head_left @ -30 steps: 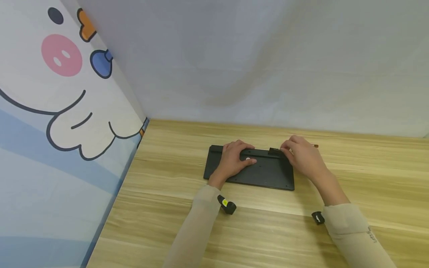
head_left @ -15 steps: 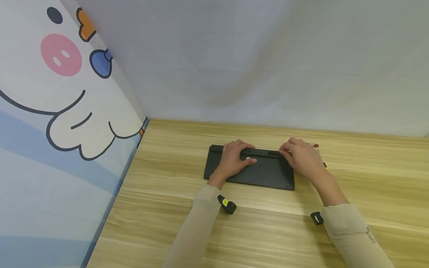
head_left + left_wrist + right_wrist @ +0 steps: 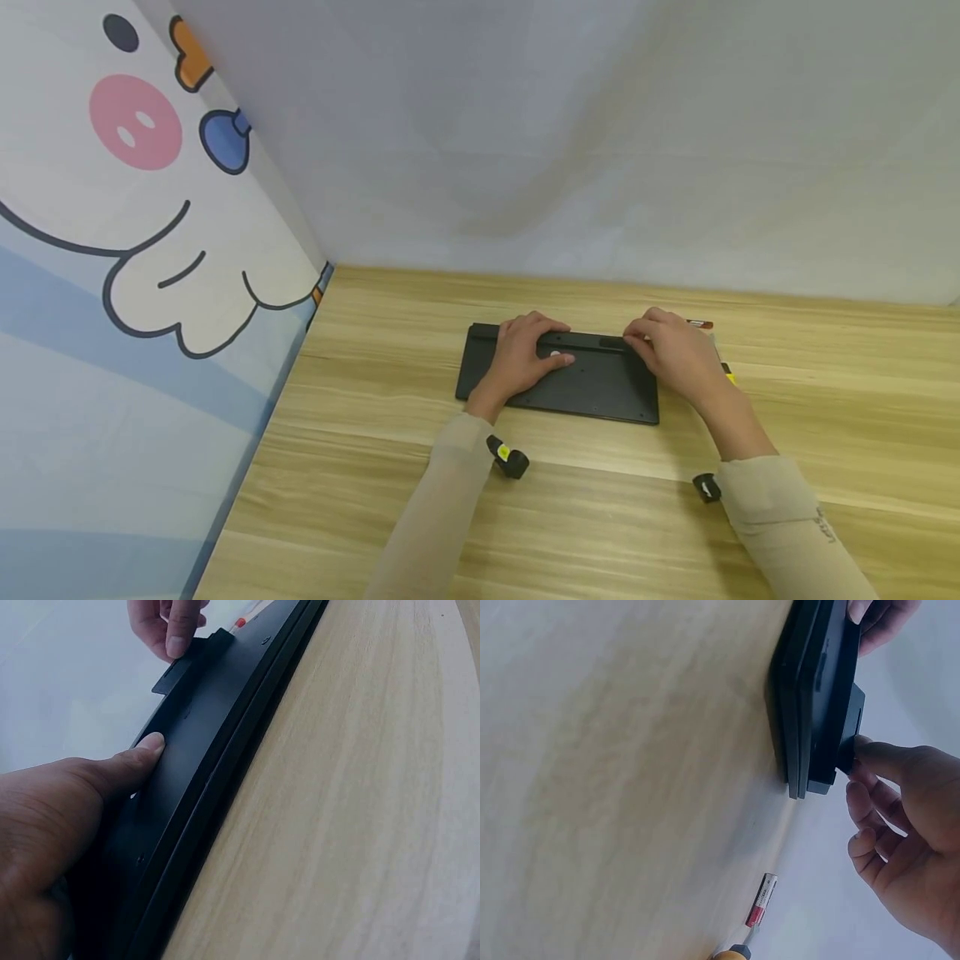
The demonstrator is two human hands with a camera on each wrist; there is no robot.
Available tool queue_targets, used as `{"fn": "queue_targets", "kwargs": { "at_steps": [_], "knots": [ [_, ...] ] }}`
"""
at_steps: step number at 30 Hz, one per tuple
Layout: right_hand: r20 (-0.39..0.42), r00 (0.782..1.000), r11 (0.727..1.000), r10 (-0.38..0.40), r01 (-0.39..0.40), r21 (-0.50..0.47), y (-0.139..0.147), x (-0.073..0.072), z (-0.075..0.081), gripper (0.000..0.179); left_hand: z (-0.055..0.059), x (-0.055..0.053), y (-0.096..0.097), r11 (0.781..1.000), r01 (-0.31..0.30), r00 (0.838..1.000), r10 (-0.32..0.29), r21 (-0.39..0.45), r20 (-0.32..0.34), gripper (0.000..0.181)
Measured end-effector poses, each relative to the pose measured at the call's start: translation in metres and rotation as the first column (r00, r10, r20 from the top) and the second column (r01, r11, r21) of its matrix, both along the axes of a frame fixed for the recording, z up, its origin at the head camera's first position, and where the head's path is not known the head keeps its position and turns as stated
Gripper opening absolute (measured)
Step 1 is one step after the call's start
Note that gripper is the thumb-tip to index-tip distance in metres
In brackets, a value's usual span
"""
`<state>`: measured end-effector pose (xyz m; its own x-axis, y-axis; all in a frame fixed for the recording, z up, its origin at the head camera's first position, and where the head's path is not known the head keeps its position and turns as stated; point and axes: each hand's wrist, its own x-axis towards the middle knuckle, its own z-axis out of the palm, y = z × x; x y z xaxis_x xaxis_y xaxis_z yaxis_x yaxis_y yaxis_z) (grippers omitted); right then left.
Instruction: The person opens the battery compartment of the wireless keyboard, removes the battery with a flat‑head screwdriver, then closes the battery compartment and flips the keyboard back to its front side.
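A dark, flat keyboard lies underside up on the wooden table. My left hand holds its left part, thumb on the underside and fingers over the far edge; in the left wrist view the thumb presses near an edge. With thumb and fingers, my right hand pinches a small black flap-like piece at the far right edge. This piece stands up from the keyboard in the left wrist view. The right wrist view shows the right thumb against the piece; whether it is attached is unclear.
A red-and-white battery lies right of the keyboard, its end showing past my right hand. Beside it is a screwdriver with a yellow and black handle, partly hidden. A pale wall borders the table's far edge.
The black piece has come down from a raised tilt to lie closer to the keyboard. My right hand has shifted slightly left, showing more of the battery and screwdriver. The left hand stays put.
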<state>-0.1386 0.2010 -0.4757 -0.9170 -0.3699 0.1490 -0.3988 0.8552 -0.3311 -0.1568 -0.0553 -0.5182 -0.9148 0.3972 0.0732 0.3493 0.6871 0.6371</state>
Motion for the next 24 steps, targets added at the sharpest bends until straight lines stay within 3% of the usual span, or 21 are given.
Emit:
{"fn": "queue_targets", "kwargs": {
  "at_steps": [24],
  "knots": [
    [0.066,0.998,1.0,0.007,-0.006,-0.012,-0.0004,0.0,-0.0017,0.008,-0.0017,-0.0002,-0.0006,1.0,0.006,1.0,-0.006,-0.007,-0.014,0.047]
  ]
}}
